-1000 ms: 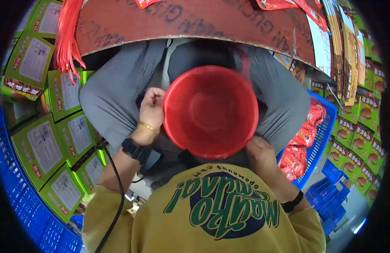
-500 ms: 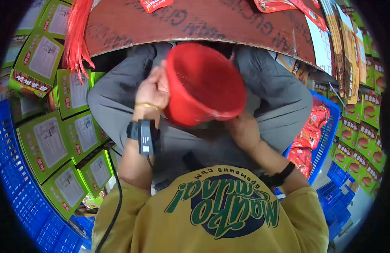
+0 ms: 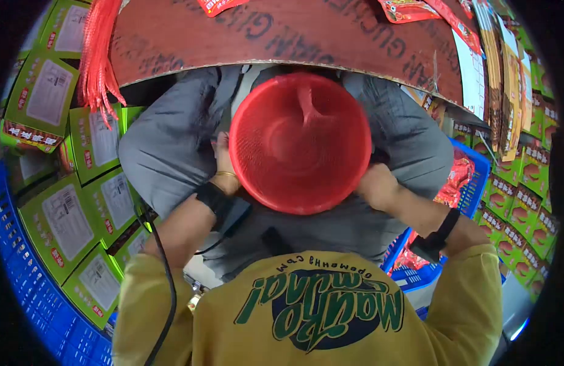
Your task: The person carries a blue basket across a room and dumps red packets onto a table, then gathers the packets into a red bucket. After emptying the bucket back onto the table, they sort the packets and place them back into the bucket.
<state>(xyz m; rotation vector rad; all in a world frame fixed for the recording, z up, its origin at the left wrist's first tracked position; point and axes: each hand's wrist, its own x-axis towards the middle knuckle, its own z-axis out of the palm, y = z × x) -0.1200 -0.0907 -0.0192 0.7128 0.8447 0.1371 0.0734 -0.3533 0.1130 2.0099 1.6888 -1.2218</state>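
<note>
A round red plastic basket with fine perforated sides sits between my knees, its open mouth facing up at me. A paler red streak shows on its inner wall near the far rim; otherwise its inside looks bare. My left hand grips the basket's left side, with most of the fingers hidden behind it. On the other side, my right hand is curled at the lower right rim, its fingertips out of sight under the basket.
Ahead is a brown board table with red packets and a bundle of red strips. Green boxes stack at left in a blue crate. At right, a blue crate holds red packets, beside more green boxes.
The basket has turned from a sideways tilt to mouth-up and come a little nearer to me. Both hands have shifted with it, still at its sides.
</note>
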